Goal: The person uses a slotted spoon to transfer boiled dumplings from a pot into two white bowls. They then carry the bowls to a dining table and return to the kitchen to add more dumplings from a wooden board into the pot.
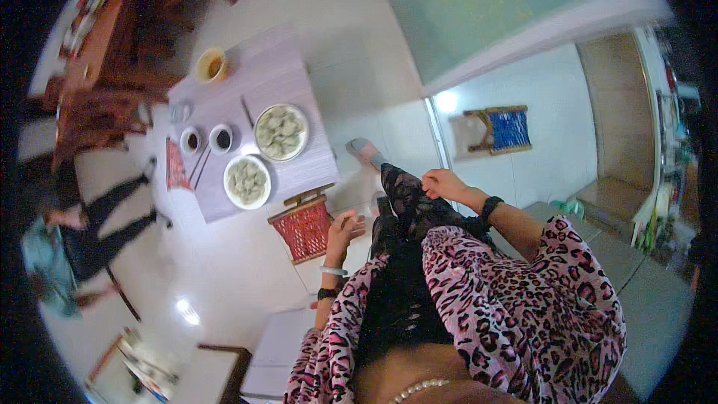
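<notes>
My left hand (pixel 345 230) hangs beside a low stool with a red woven seat (pixel 303 230), its fingers loosely apart and nothing in them. A pale bangle (pixel 334 271) circles that wrist. My right hand (pixel 443 184) is half curled in front of my dark patterned trousers (pixel 401 182); whether it touches the cloth I cannot tell. A low table (pixel 286 62) stands ahead to the left. On it are a plate of dumplings (pixel 280 132), a second plate of dumplings (pixel 247 182), two small bowls of dark sauce (pixel 223 138) and a yellow container (pixel 211 65).
Chopsticks (pixel 201 165) lie on the low table. At the left is another person (pixel 101 235) in dark trousers. A stool with a blue woven seat (pixel 509 129) stands past a floor strip (pixel 436 126). Dark wooden furniture (pixel 106 56) fills the upper left.
</notes>
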`<state>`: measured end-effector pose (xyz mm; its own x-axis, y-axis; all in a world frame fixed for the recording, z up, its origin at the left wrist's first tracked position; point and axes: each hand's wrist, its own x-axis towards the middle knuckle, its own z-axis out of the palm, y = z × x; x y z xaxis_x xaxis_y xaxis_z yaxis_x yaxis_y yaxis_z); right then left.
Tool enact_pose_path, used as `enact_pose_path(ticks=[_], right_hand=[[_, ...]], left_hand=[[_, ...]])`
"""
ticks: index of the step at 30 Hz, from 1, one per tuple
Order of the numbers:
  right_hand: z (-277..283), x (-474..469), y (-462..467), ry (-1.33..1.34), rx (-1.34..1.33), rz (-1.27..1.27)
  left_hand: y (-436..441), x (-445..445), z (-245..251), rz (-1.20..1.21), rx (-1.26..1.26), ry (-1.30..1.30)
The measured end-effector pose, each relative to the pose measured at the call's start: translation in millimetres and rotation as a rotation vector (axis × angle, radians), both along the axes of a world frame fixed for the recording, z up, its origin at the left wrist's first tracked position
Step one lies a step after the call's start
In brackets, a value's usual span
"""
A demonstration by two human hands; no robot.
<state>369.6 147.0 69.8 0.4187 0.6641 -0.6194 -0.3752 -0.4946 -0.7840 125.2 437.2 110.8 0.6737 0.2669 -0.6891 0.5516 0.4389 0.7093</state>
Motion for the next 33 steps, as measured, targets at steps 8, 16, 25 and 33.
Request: enact_pose_path(ticks=[8,16,25,33], right_hand=[[-53.2,-84.4,-112.4,-0.107,-0.204,-0.398],[-68.1,-101.5,-69.0,0.003,-0.071,-0.540],[-34.6,-56.1,-296.5,-0.002,-0.022,-1.008],[-30.8,12.0,-345.3,-0.099,0.013,-1.084]], left_hand=[[81.5,116.1,26.3,-0.257,0.199,-0.057],[130.6,147.3,42.4,-0.120,0.380,-0.139],[-61.5,387.8,181.3,-0.130,1.254,-0.746],[-91.7,449.2,229.0,0.191,1.202,-0.781]])
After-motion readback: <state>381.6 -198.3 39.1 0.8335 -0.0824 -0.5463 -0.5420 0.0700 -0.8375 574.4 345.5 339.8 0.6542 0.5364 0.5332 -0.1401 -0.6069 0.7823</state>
